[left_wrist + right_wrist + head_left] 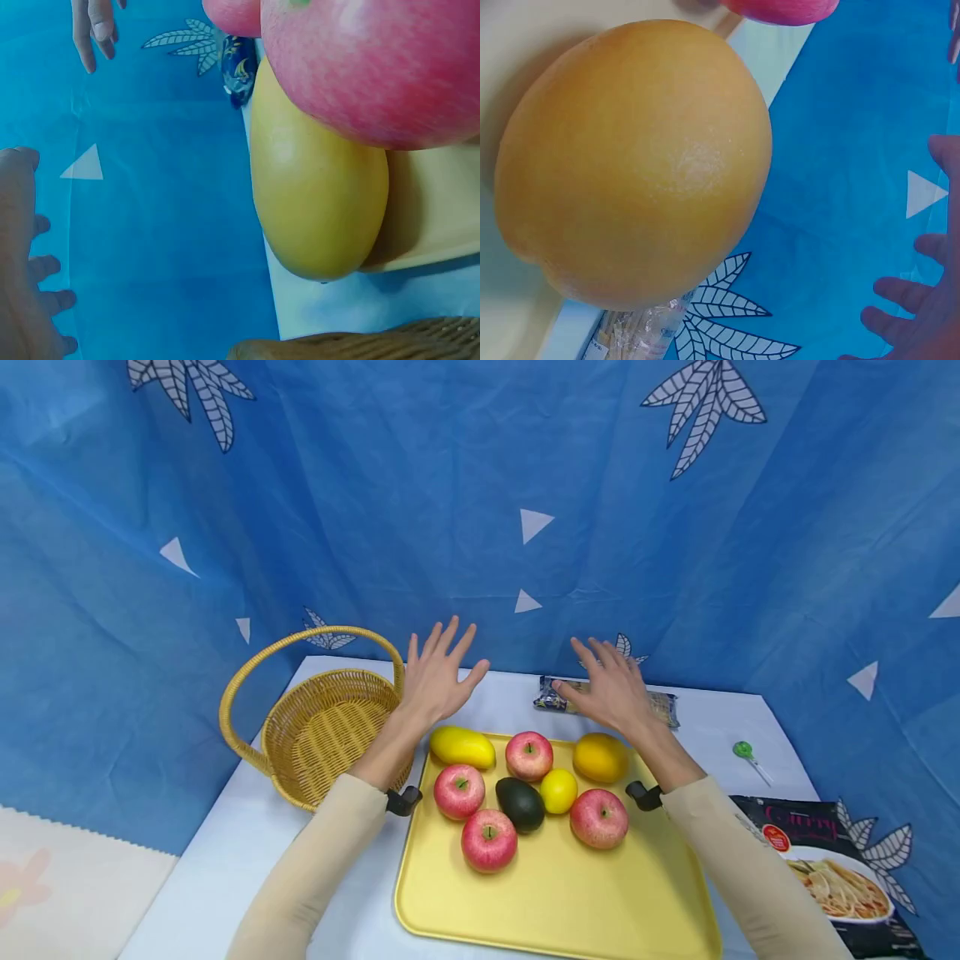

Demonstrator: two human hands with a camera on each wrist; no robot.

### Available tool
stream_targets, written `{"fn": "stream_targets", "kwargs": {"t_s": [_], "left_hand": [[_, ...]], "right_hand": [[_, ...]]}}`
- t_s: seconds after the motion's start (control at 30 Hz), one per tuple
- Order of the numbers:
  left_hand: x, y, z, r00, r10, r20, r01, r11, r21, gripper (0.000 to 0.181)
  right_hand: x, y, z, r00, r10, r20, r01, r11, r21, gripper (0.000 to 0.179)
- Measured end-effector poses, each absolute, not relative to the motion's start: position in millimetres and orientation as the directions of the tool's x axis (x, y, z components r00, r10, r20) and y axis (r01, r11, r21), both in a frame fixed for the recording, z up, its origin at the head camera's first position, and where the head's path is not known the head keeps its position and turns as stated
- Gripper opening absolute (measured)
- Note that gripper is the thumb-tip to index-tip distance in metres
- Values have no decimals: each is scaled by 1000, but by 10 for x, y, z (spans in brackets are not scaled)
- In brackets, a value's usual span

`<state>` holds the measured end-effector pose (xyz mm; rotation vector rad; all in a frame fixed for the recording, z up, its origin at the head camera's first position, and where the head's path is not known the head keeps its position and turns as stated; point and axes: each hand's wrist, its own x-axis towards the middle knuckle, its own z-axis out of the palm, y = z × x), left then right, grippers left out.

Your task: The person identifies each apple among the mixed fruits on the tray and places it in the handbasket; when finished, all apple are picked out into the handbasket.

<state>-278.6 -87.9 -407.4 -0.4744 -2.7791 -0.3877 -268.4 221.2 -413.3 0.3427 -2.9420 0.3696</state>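
My left hand (438, 681) is raised with spread fingers above the back left of the yellow tray (555, 906), holding nothing. The right hand (609, 689), also spread and holding nothing, overlaps a clear snack packet (663, 706) in the head view. On the tray are several red apples (489, 841), a dark green avocado (520, 804), a lemon (558, 791), a long yellow mango (462, 747) and a rounder orange-yellow mango (602, 757). The long mango (319, 180) shows near the left wrist, and the rounder mango (634, 165) fills much of the right wrist view.
A wicker basket (273, 727) with a tall handle stands left of the tray, partly behind the left forearm. To the right lie a green lollipop (743, 750) and a black food packet (810, 827). A blue curtain (450, 485) hangs behind the white table (247, 852).
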Motion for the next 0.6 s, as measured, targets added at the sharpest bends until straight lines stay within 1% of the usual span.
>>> {"fn": "stream_targets", "kwargs": {"t_s": [0.13, 0.37, 0.6], "left_hand": [[-2720, -934, -4044, -886, 295, 359, 395, 885, 246, 73], [-2591, -1019, -3956, -833, 344, 433, 486, 830, 275, 69], [-2455, -1119, -3890, -795, 338, 504, 533, 786, 313, 66]], "right_hand": [[-2646, 2204, -4110, -949, -251, 191, -294, 923, -248, 87], [-2579, 2152, -4074, -934, -307, 181, -348, 893, -286, 82], [-2516, 2094, -4070, -911, -388, 141, -413, 860, -299, 75]]}}
